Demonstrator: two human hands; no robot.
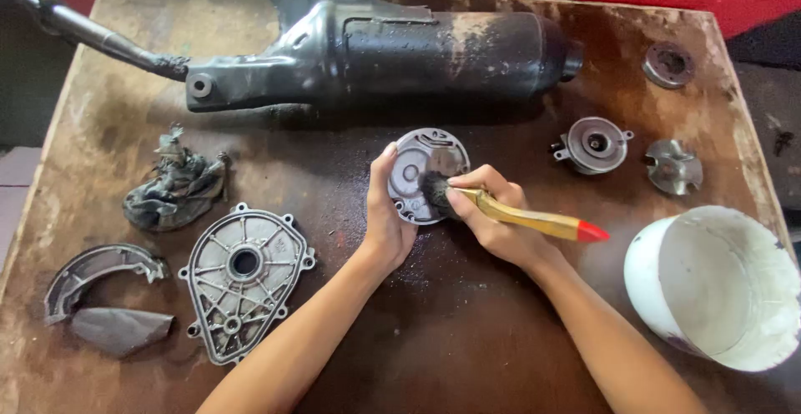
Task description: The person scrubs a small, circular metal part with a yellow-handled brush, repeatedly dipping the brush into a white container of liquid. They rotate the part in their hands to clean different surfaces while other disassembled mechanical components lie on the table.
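The person is standing the round metal cover plate (421, 172) on edge near the middle of the wooden table (467, 330), just in front of the long black exhaust muffler (392, 47) that is lying across the far side. Their left hand (385, 218) is wrapping around the plate's left rim, thumb up along the edge, gripping it firmly. Their right hand (492, 214) is closing its fingers around a paintbrush (517, 214) with a yellow handle and red tip, and the dark bristles are pressing against the plate's face.

To the right of the muffler's tail end, a small round ring (668, 64) is resting, and nearer the plate a small pump-like housing (593, 144) and an impeller (673, 166) are sitting side by side. A white plastic bucket (717, 289) is lying tilted at the right, well in front of the muffler. To the left of the plate, a ribbed engine cover (242, 280), a greasy rag (175, 189) and a curved brake shoe (96, 272) are lying apart.
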